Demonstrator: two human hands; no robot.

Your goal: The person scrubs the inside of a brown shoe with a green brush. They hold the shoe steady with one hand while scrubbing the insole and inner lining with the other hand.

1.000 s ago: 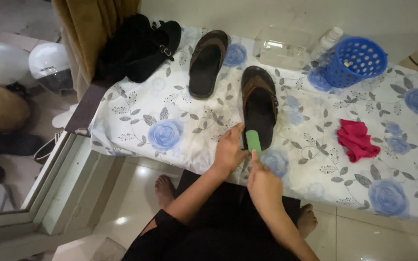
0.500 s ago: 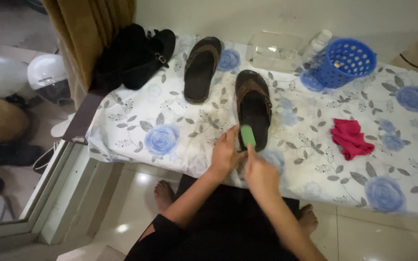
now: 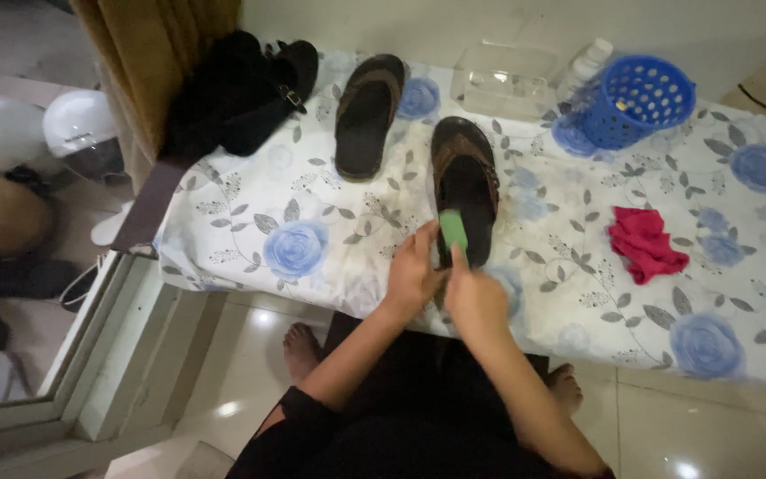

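Item: our left hand steadies the dark brown strapped sandal on the table while our right hand grips a small green scrubbing block at its heel; scrubbing step, firm strokes likely needed next.

A second sandal, red cloth, blue basket, clear plastic box and black bag lie on the floral sheet.

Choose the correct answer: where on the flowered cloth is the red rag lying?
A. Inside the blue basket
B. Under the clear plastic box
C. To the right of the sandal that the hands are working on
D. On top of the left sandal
C: the red rag lies crumpled on the flowered cloth, to the right of the brown sandal at which both hands meet, and apart from the blue basket.
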